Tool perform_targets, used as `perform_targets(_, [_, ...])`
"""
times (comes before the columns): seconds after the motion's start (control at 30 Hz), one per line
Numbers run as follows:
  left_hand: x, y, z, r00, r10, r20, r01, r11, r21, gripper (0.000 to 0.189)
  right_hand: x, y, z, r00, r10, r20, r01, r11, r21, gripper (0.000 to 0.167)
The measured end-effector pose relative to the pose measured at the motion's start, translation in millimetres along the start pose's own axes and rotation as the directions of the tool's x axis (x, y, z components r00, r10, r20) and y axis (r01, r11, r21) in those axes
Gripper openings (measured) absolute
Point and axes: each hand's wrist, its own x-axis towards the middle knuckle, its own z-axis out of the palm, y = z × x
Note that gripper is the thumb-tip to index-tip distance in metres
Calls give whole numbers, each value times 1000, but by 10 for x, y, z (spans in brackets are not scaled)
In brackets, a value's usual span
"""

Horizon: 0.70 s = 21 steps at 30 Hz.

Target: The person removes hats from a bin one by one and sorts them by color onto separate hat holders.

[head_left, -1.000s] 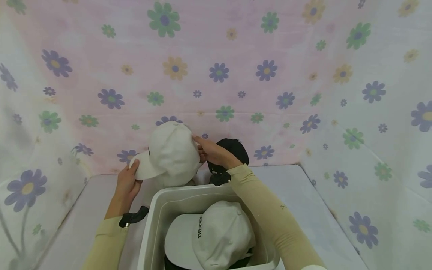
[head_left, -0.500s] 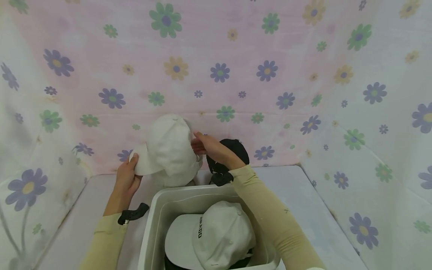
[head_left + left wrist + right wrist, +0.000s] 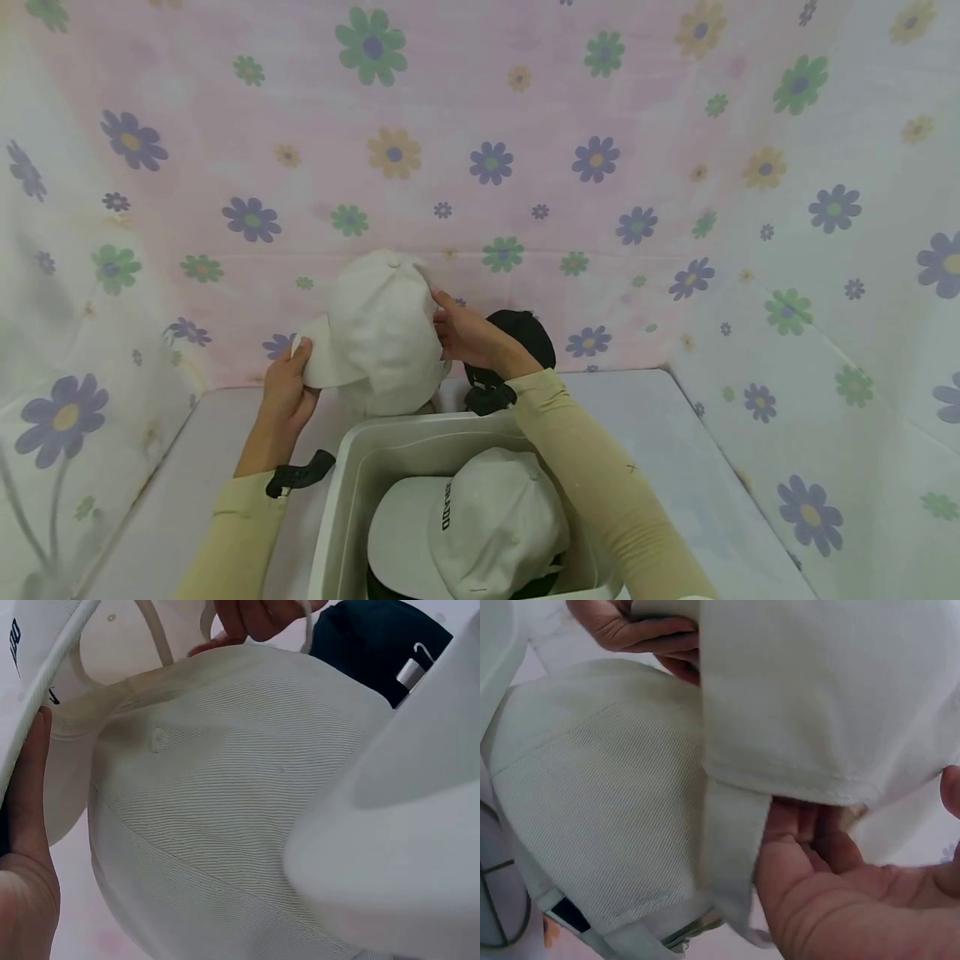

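Observation:
My left hand [image 3: 288,392] pinches the brim of a white baseball cap [image 3: 386,325], thumb on top. The cap is upright behind the bin, brim pointing left. At its back is my right hand [image 3: 480,337]; in the right wrist view its curled fingers [image 3: 832,847] reach into the back opening beside the strap [image 3: 735,847]. A cream ribbed cap [image 3: 225,802] sits just below the held cap, mostly hidden by it in the head view. Partly behind my right wrist is a black cap [image 3: 528,333].
A pale plastic bin [image 3: 427,422] stands in front on the white table [image 3: 645,417]. Inside lies a light grey cap [image 3: 498,525] with dark lettering, over something dark. Flower-patterned cloth [image 3: 480,208] walls the table at the back and sides.
The white cap has risen slightly and turned a little. My right hand drew its fingers straighter at the cap's back, then curled them in again. My left hand keeps the brim.

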Motion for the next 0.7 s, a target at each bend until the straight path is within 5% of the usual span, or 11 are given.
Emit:
perform_targets(0.27, [31, 48, -80, 997, -11, -75, 16, 998, 66, 47, -4, -29, -45, 974, -156, -166, 164, 986, 40, 54])
perform_targets(0.47, [100, 42, -193, 978, -86, -188, 114, 984, 140, 69, 71, 20, -55, 959, -126, -255, 111, 991, -73, 57])
perform_targets(0.6, [131, -21, -274, 959, -152, -240, 194, 967, 164, 69, 127, 114, -73, 968, -92, -235, 64, 990, -124, 59])
perform_targets(0.7, [150, -89, -345, 951, -140, -277, 208, 949, 235, 67, 143, 187, -92, 976, -57, -210, 27, 989, -145, 63])
